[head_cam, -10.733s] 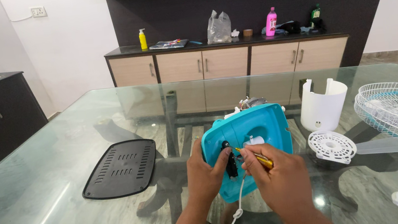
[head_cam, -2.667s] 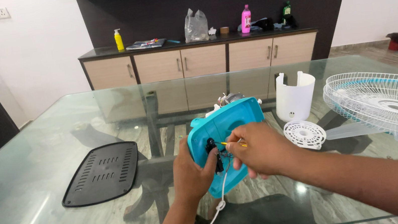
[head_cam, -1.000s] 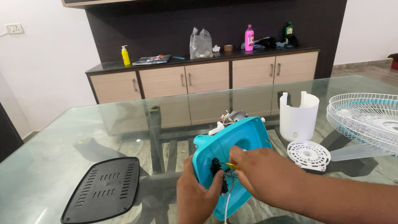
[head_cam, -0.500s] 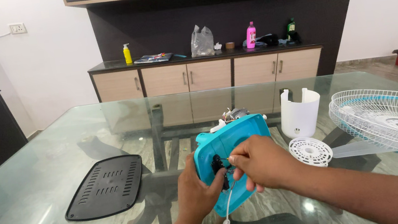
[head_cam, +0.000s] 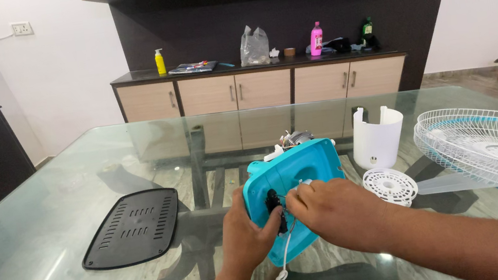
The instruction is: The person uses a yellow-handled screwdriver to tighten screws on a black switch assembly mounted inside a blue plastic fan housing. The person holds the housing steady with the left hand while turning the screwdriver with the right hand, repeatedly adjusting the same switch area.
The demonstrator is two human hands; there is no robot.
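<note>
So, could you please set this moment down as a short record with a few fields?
Setting: glass table with a sideboard behind
Left hand: grips the lower left edge of the teal fan housing, which is tilted up
Right hand: fingertips on the black part set in the housing
Cord: white cable hangs from below the housing
Left of the hands: black vented plate lying flat
Right of the hands: white round grille disc, white curved cover upright, fan guard
</note>
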